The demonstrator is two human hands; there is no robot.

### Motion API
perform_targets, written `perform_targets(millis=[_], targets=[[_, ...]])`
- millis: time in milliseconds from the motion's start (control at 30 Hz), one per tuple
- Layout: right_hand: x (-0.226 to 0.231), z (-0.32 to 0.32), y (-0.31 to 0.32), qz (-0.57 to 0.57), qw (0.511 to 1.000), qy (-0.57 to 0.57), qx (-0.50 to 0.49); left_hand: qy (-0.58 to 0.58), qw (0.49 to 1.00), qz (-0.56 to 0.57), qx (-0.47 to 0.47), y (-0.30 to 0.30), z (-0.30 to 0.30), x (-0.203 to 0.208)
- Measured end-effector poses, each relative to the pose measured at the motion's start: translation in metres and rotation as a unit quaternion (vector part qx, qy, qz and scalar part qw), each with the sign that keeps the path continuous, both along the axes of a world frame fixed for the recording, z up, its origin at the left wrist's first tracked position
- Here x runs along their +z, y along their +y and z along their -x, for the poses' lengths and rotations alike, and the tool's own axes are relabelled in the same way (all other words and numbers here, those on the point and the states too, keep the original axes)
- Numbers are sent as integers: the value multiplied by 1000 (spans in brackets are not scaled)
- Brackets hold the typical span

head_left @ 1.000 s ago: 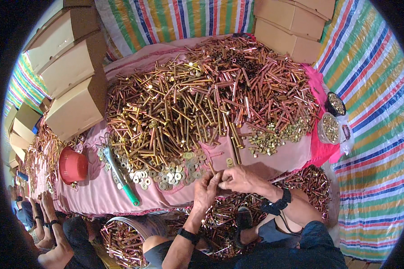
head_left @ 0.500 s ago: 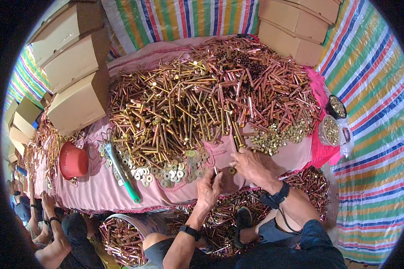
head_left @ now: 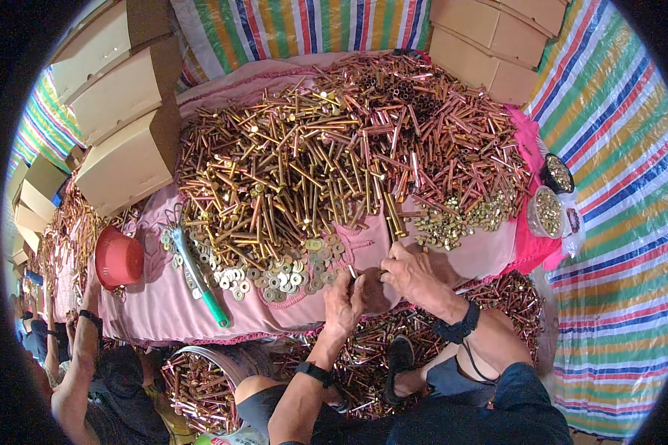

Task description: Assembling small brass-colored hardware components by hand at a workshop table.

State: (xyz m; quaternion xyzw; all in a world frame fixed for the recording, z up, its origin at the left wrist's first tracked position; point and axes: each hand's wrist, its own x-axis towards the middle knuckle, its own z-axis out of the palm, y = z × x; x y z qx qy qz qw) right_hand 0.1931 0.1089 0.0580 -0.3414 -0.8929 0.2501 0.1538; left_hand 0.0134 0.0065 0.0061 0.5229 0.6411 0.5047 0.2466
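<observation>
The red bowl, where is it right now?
The red bowl sits at the left end of the pink table, left of the green-handled tool.

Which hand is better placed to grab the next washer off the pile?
Left, probably. The left hand sits right at the edge of the washer pile. The right hand is on the far side of it, nearer the loose nuts, and both hands meet on a small part too small to identify.

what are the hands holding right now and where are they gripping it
Left hand and right hand pinch a small metal piece between fingertips; exact grip cannot be told.
</observation>
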Motion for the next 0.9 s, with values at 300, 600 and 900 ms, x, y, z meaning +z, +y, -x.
perform_targets(millis=[300, 600, 900], targets=[[24, 9, 7, 207, 972, 78, -82, -6, 998, -55, -20, 0, 1, 9], [45, 40, 6, 461, 851, 223, -114, -21, 997, -65, -43, 0, -6, 13], [39, 38, 8, 396, 887, 234, -41, -31, 999, -21, -36, 0, -5, 4]])
